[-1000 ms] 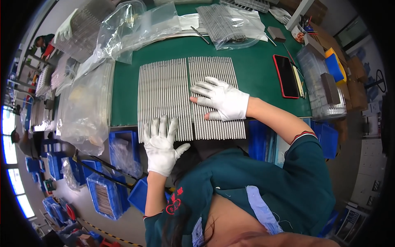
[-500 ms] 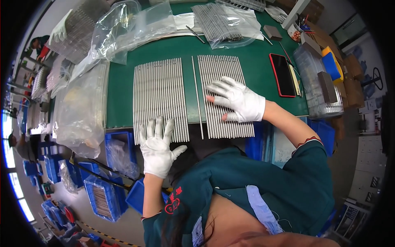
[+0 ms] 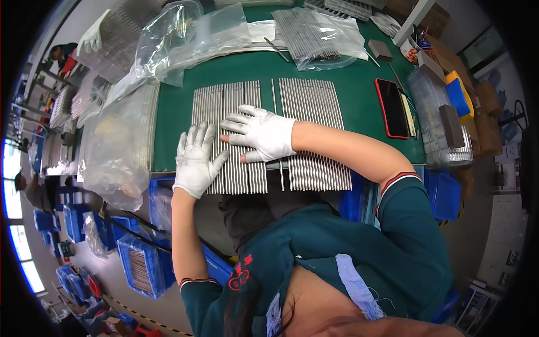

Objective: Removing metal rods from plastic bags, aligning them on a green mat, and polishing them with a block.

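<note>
Two flat rows of thin metal rods lie side by side at the near edge of the green table. My left hand (image 3: 196,159), in a white glove, rests with fingers spread on the lower left part of the left row of rods (image 3: 241,96). My right hand (image 3: 260,133) lies flat on the same row's right half; its glove leaves the thumb tip and a fingertip bare. The right row of rods (image 3: 314,112) is untouched by my hands, with my right forearm crossing over it. A single metal rod (image 3: 274,92) lies in the gap between the rows.
Clear plastic bags (image 3: 115,140) cover the table's left side. A bag of rods (image 3: 309,36) lies at the back. On the right are a red-edged phone (image 3: 392,108), a grey block (image 3: 380,49) and clear plastic boxes (image 3: 429,106). Blue crates (image 3: 140,267) stand on the floor.
My right hand has moved left from the right row of rods onto the left row. My left hand has shifted left and up along the left row. Narrow gaps now show within that row.
</note>
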A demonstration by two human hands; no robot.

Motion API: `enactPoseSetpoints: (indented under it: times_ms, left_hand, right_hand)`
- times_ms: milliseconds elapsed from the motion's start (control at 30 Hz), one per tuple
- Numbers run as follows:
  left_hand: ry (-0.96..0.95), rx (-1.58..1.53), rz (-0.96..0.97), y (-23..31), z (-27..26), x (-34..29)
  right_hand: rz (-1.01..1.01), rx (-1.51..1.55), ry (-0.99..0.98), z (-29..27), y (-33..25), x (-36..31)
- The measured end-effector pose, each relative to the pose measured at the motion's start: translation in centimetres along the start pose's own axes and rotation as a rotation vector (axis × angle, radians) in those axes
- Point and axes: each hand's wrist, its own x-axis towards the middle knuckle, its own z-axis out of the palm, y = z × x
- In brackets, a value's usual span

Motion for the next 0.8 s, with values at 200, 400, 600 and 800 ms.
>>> enactPoseSetpoints:
  times_ms: [200,400,600,800]
  left_hand:
    - [0.0,-0.007,0.057,3.0,0.4,1.1]
    - [-0.039,-0.008,0.118,8.0,0.2,2.3]
    - [-0.059,-0.061,0.146,9.3,-0.3,0.9]
    - [-0.148,-0.101,0.161,11.0,-1.5,-1.4]
  right_hand:
    - [0.086,-0.011,-0.07,-2.2,0.1,-5.3]
    - [0.168,0.04,-0.046,-3.5,-1.5,-8.6]
    - [0.213,0.057,-0.053,-3.6,-4.2,-10.0]
    - [0.214,0.084,-0.104,-4.1,-7.1,-10.5]
